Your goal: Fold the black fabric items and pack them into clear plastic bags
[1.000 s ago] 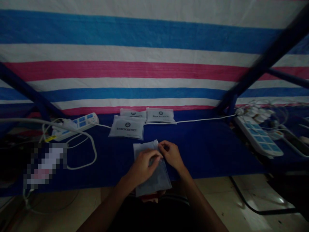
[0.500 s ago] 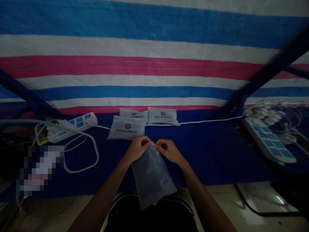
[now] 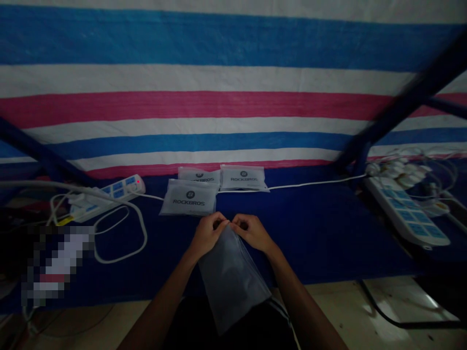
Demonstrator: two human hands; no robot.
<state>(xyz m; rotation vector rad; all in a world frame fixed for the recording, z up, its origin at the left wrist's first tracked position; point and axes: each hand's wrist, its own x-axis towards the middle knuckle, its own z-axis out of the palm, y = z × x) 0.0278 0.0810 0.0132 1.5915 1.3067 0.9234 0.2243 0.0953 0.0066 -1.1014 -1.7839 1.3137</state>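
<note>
A grey translucent zip pouch (image 3: 233, 279) hangs down toward me from its top edge, over the front of a dark blue table (image 3: 314, 233). My left hand (image 3: 207, 233) pinches the left part of that top edge with closed fingers. My right hand (image 3: 252, 232) pinches the right part, its fingers closed too. The two hands nearly touch at the middle of the pouch's mouth. What is inside the pouch cannot be made out.
Three white printed pouches (image 3: 188, 198) lie at the back of the table. A white power strip (image 3: 109, 193) with looped cable sits left. Another power strip (image 3: 404, 214) with several plugs lies right. Dark blue frame bars (image 3: 401, 104) cross before a striped tarp.
The pouch lay flat on the table under my hands a second ago. Both hands have since gripped its top edge and lifted it, and they have drawn closer together.
</note>
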